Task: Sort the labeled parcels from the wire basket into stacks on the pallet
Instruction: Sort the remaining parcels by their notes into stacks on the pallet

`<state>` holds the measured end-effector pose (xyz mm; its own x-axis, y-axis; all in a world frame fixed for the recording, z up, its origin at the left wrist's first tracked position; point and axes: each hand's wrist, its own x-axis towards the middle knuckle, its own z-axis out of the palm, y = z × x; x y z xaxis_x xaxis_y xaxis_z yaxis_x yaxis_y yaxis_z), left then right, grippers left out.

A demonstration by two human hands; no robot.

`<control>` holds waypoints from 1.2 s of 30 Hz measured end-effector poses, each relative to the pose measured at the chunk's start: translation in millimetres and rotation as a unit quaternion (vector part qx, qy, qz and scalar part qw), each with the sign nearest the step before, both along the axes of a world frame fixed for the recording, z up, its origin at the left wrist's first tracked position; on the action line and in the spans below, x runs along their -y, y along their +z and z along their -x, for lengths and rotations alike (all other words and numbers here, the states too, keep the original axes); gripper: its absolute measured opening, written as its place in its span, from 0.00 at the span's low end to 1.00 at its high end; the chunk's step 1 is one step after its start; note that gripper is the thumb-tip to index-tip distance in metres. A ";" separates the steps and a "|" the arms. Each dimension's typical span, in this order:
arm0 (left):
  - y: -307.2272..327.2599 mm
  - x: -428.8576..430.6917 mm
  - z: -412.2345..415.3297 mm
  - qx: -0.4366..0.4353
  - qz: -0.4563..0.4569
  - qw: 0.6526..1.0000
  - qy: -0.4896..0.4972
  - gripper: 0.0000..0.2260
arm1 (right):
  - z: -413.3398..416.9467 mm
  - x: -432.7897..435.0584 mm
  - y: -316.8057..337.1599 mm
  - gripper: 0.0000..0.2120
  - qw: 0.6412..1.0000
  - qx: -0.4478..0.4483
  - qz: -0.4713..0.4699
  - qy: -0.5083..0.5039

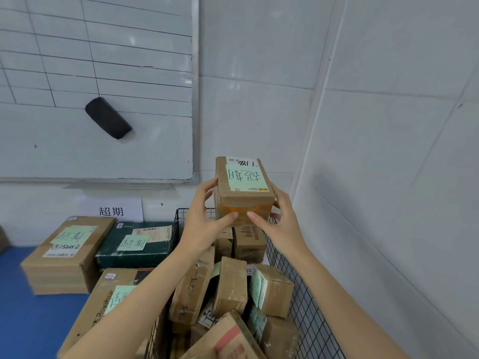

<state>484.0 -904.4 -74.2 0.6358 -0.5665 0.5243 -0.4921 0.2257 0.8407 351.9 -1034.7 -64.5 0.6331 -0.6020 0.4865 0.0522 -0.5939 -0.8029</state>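
Observation:
A small brown cardboard parcel with a green handwritten note on top is held up above the black wire basket. My left hand grips its left side, thumb on the near face. My right hand grips its right side, thumb also on the near face. Several brown parcels lie jumbled in the basket below. On the blue pallet to the left rest a tan parcel stack, a dark green box and a long brown box, each with a green note.
A whiteboard with a black eraser hangs on the tiled wall behind the pallet. A white paper sign is stuck below it. The tiled wall corner stands close on the right of the basket.

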 end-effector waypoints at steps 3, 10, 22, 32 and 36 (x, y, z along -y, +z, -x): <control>-2.0 -5.5 -1.5 0.004 -0.008 1.000 -0.002 0.35 | 1.6 -7.2 -2.7 0.35 1.000 -0.006 -0.014 0.004; -12.6 -22.2 3.6 0.000 -0.024 0.998 -0.056 0.33 | 14.2 -21.4 -9.4 0.41 0.997 0.017 -0.080 0.014; 8.7 -57.7 10.7 -0.011 -0.033 0.994 -0.102 0.41 | 62.8 -22.0 8.2 0.37 0.993 -0.008 -0.101 0.065; 8.1 -50.7 42.7 -0.014 -0.071 0.989 -0.127 0.50 | 115.1 -17.6 11.5 0.36 0.993 -0.031 -0.072 0.094; 6.0 -62.3 62.6 -0.033 -0.023 0.997 -0.066 0.42 | 122.0 -17.2 11.4 0.32 0.998 0.027 -0.052 0.038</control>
<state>421.3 -842.1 -68.2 0.5869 -0.6698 0.4549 -0.4039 0.2447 0.8815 230.0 -1017.5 -53.1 0.6531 -0.6020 0.4594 0.1397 -0.5005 -0.8544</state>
